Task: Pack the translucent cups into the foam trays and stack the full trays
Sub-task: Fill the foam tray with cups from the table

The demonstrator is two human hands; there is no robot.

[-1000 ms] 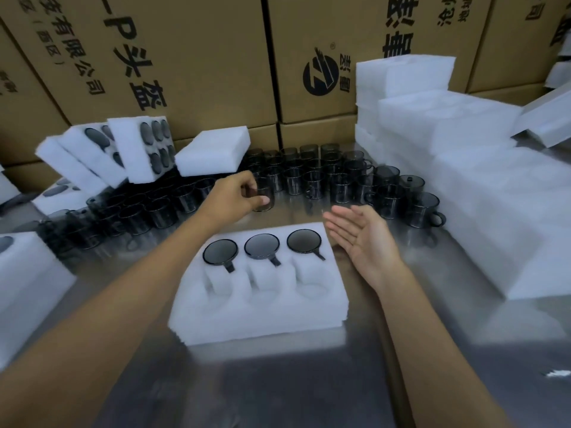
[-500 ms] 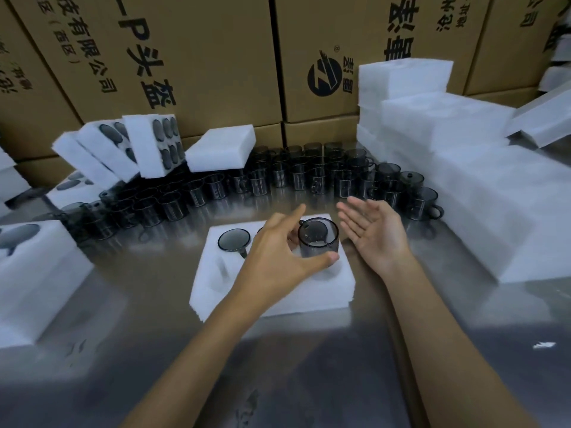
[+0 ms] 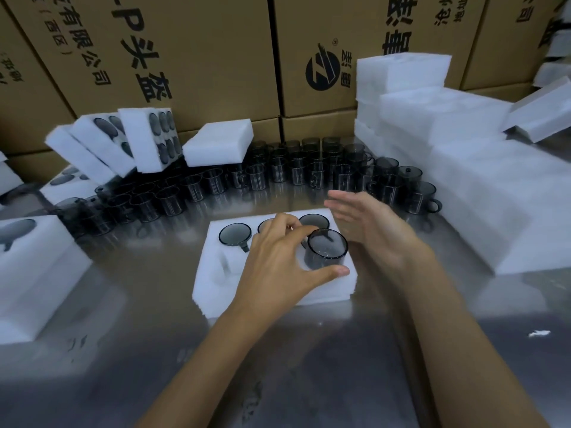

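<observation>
Head view: our left hand (image 3: 278, 261) grips a cup (image 3: 326, 248) over the foam tray (image 3: 216, 273); right hand (image 3: 367, 230) relaxed. We should seat it upright in the near-right pocket.

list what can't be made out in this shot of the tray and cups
All in the head view:
- Middle back cup in the tray: mostly hidden by the left hand.
- Front slots of the tray: covered by the left hand and the held cup, so whether they are filled cannot be told.
- Right hand: fingertips blurred.
- Loose cups at the back: too dark and crowded to count.
</observation>
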